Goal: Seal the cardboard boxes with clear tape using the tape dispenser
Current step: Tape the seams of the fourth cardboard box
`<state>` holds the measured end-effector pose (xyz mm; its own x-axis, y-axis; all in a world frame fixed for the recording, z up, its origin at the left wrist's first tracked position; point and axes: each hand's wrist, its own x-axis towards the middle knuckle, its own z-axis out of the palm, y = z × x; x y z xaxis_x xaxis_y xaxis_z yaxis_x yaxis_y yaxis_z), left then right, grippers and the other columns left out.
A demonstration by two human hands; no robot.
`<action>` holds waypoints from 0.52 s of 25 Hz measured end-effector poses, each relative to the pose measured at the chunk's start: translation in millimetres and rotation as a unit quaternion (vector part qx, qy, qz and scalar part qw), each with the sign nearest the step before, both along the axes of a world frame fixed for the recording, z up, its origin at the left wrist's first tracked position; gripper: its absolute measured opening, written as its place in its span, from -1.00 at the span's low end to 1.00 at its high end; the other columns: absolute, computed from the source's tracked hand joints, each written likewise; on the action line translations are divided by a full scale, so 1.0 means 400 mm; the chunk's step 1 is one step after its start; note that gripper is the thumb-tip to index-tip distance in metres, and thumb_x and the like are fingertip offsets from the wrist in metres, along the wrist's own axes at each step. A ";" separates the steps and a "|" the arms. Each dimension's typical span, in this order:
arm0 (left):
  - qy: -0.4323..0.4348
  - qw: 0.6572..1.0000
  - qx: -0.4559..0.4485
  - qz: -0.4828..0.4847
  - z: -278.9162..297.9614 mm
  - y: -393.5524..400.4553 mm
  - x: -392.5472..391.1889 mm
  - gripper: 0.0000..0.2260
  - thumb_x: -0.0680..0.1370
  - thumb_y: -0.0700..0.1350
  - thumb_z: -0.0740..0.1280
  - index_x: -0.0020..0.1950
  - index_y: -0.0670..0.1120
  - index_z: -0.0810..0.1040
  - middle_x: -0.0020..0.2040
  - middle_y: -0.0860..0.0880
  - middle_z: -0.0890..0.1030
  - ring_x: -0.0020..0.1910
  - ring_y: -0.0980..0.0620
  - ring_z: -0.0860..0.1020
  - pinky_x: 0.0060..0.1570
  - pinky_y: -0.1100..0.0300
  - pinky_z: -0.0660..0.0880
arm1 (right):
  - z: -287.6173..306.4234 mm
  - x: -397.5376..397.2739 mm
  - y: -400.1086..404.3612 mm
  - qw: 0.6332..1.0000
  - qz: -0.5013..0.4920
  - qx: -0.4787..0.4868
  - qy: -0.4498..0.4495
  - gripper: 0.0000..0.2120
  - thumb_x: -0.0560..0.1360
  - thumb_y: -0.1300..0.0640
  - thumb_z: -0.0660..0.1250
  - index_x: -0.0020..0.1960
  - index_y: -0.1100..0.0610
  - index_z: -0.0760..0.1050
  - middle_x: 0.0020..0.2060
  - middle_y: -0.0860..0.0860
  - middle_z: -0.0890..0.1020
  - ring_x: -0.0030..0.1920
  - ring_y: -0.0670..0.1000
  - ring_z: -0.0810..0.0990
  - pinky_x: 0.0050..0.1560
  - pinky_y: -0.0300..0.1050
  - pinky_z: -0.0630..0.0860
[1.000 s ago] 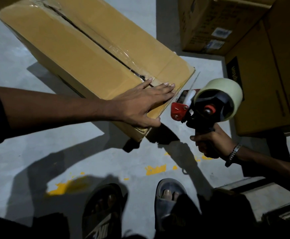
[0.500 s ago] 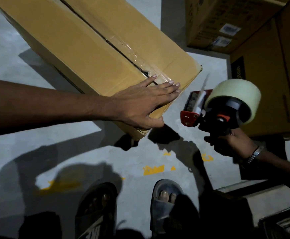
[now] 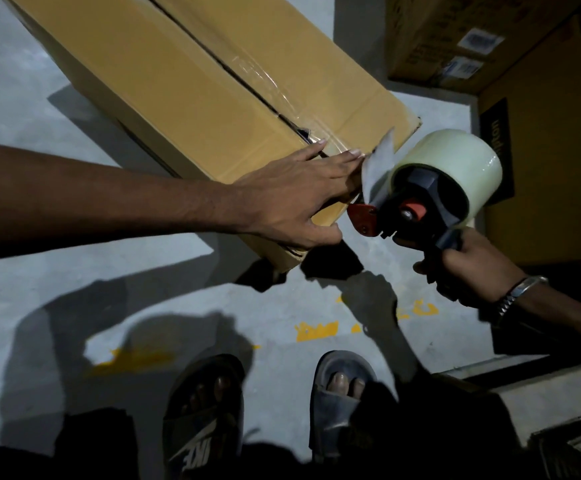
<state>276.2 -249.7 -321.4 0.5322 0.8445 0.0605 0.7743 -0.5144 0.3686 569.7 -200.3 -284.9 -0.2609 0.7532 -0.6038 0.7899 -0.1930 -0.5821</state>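
A long tan cardboard box (image 3: 185, 84) lies on the floor, its centre seam covered by clear tape that runs over the near end. My left hand (image 3: 292, 199) lies flat on the box's near corner, fingers spread, thumb on the end face. My right hand (image 3: 469, 271) grips the black handle of the tape dispenser (image 3: 420, 206), which carries a fat roll of clear tape (image 3: 455, 161) and a red front piece. A loose tape flap (image 3: 377, 164) sticks up beside my left fingertips. The dispenser's nose is at the box's near end.
More cardboard boxes stand at the back right (image 3: 472, 36) and along the right (image 3: 552, 161). The grey concrete floor (image 3: 57, 278) has yellow paint marks. My two feet in slides (image 3: 341, 393) are at the bottom. A pale slab (image 3: 541, 386) sits at the lower right.
The dispenser has moved left and up toward the box end, so its tape flap now reaches my left fingertips. My left hand stays on the box corner.
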 end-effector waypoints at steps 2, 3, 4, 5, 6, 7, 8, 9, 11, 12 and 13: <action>-0.018 1.000 0.002 0.003 0.009 -0.002 0.006 -0.32 0.56 0.24 0.13 0.64 -0.01 0.32 0.70 -0.09 0.16 0.68 -0.03 0.11 0.64 -0.24 -0.05 | 0.012 -0.003 0.012 0.999 0.009 0.003 -0.040 -0.79 0.33 0.17 0.43 -0.17 0.33 0.65 -0.51 0.13 0.56 -0.57 0.06 0.41 -0.47 -0.13 0.35; -0.034 0.999 -0.005 0.004 0.013 -0.003 0.006 -0.34 0.56 0.24 0.14 0.62 -0.01 0.35 0.69 -0.09 0.19 0.67 -0.02 0.15 0.65 -0.23 -0.05 | 0.020 -0.010 0.017 0.999 -0.003 -0.006 -0.040 -0.78 0.31 0.17 0.43 -0.23 0.37 0.62 -0.53 0.13 0.54 -0.58 0.05 0.39 -0.48 -0.15 0.33; -0.041 0.999 -0.015 0.004 0.017 -0.005 0.004 -0.35 0.56 0.23 0.15 0.62 0.00 0.35 0.69 -0.08 0.21 0.66 -0.01 0.16 0.65 -0.21 -0.06 | 0.025 -0.015 0.019 0.999 -0.010 -0.011 -0.047 -0.77 0.27 0.16 0.43 -0.29 0.36 0.60 -0.53 0.15 0.52 -0.57 0.06 0.37 -0.47 -0.14 0.32; -0.040 0.999 -0.017 0.003 0.020 -0.008 0.004 -0.35 0.56 0.22 0.16 0.63 0.01 0.35 0.69 -0.08 0.21 0.66 0.00 0.16 0.65 -0.19 -0.07 | 0.036 -0.020 0.017 0.999 -0.015 -0.017 -0.049 -0.78 0.24 0.16 0.41 -0.33 0.35 0.60 -0.53 0.15 0.51 -0.55 0.07 0.37 -0.45 -0.12 0.33; -0.034 0.999 -0.015 0.004 0.019 -0.009 0.001 -0.37 0.57 0.20 0.18 0.62 0.01 0.35 0.69 -0.08 0.21 0.66 0.01 0.16 0.66 -0.19 -0.07 | 0.043 -0.024 0.016 0.998 -0.015 -0.014 -0.055 -0.81 0.25 0.17 0.41 -0.34 0.33 0.60 -0.55 0.13 0.50 -0.54 0.08 0.37 -0.44 -0.11 0.33; -0.024 1.000 -0.014 0.005 0.016 -0.008 0.001 -0.38 0.57 0.19 0.19 0.61 -0.01 0.37 0.69 -0.08 0.19 0.66 0.02 0.15 0.66 -0.18 -0.06 | 0.047 -0.026 0.015 0.998 -0.016 -0.010 -0.064 -0.84 0.29 0.21 0.41 -0.37 0.32 0.59 -0.57 0.11 0.49 -0.54 0.08 0.36 -0.44 -0.12 0.33; -0.015 1.000 -0.015 0.002 0.014 -0.006 0.003 -0.38 0.58 0.19 0.18 0.61 -0.02 0.37 0.70 -0.09 0.17 0.67 0.03 0.15 0.66 -0.18 -0.07 | 0.048 -0.022 0.013 0.998 -0.015 -0.007 -0.067 -0.82 0.34 0.26 0.41 -0.40 0.32 0.55 -0.58 0.10 0.48 -0.54 0.07 0.35 -0.45 -0.13 0.32; -0.009 1.000 -0.014 -0.001 0.014 -0.005 0.003 -0.38 0.58 0.21 0.17 0.61 -0.03 0.37 0.70 -0.08 0.15 0.67 0.04 0.14 0.66 -0.18 -0.07 | 0.049 -0.023 0.013 0.998 -0.014 -0.008 -0.068 -0.77 0.38 0.30 0.40 -0.44 0.31 0.52 -0.58 0.10 0.47 -0.54 0.07 0.35 -0.45 -0.13 0.32; -0.010 1.000 -0.027 -0.006 0.016 -0.008 -0.002 -0.35 0.58 0.24 0.16 0.62 -0.03 0.35 0.71 -0.07 0.13 0.66 0.06 0.13 0.66 -0.16 -0.10 | 0.049 -0.026 0.013 0.998 -0.020 -0.008 -0.062 -0.73 0.39 0.32 0.39 -0.47 0.28 0.49 -0.55 0.14 0.47 -0.53 0.07 0.34 -0.44 -0.12 0.31; -0.010 0.999 -0.034 -0.007 0.018 -0.006 -0.004 -0.33 0.58 0.26 0.16 0.63 -0.03 0.34 0.71 -0.07 0.12 0.66 0.06 0.12 0.66 -0.14 -0.13 | 0.049 -0.026 0.013 0.998 -0.021 -0.011 -0.063 -0.73 0.39 0.32 0.40 -0.47 0.28 0.49 -0.55 0.13 0.47 -0.53 0.07 0.34 -0.45 -0.13 0.31; -0.007 0.999 -0.032 -0.013 0.022 -0.006 -0.005 -0.31 0.58 0.27 0.15 0.64 -0.03 0.32 0.71 -0.07 0.10 0.67 0.06 0.10 0.66 -0.12 -0.16 | 0.044 -0.023 0.016 0.998 -0.022 -0.012 -0.066 -0.74 0.40 0.31 0.41 -0.46 0.28 0.49 -0.57 0.11 0.46 -0.55 0.06 0.34 -0.47 -0.16 0.30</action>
<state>274.4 -252.1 -312.7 0.5533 0.8329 0.0132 0.7559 -0.5087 0.4120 560.7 -193.9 -267.3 -0.1450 0.7472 -0.6486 0.8492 -0.2425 -0.4692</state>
